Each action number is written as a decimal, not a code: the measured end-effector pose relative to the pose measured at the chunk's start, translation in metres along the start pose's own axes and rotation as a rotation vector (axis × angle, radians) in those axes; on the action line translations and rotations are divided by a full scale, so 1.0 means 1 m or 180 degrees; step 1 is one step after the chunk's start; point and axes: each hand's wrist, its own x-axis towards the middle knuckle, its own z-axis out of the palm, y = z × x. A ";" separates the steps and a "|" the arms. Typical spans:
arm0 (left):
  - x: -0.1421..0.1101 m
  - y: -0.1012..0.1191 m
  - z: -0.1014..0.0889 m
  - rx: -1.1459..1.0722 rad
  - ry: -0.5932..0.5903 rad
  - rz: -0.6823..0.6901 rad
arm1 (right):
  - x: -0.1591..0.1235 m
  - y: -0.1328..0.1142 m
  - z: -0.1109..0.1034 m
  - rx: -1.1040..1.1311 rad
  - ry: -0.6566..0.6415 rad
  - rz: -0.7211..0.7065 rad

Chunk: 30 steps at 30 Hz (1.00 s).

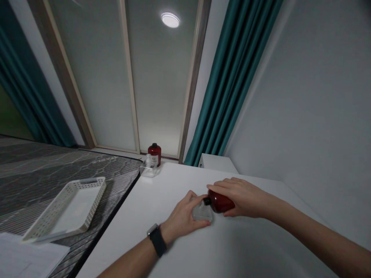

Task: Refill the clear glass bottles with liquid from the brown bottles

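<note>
My right hand [242,196] is wrapped round a dark red bottle [220,202] that is tilted on its side, its black cap end [207,201] pointing left. Below that end is a small clear container [202,213], with the fingers and thumb of my left hand [185,216] closed around it on the white table [139,216]. The cap end is at the container's upper edge; whether they touch I cannot tell. My left wrist wears a dark watch. No liquid can be made out.
At the table's far edge stand another red bottle [154,153] with a black cap and a clear tray [148,170] holding a clear object. Left, a white perforated basket [69,208] and paper sheets [31,255] rest on a grey striped surface [116,170]. A white cabinet [218,163] stands behind the table.
</note>
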 end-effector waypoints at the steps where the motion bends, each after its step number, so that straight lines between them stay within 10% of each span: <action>1: 0.000 0.000 0.000 0.0007 0.0005 0.0001 | 0.000 0.000 0.000 0.0001 0.0006 0.0004; 30: -0.001 0.001 0.000 0.0035 0.0039 -0.0001 | 0.001 -0.004 -0.004 -0.0098 -0.0020 -0.0017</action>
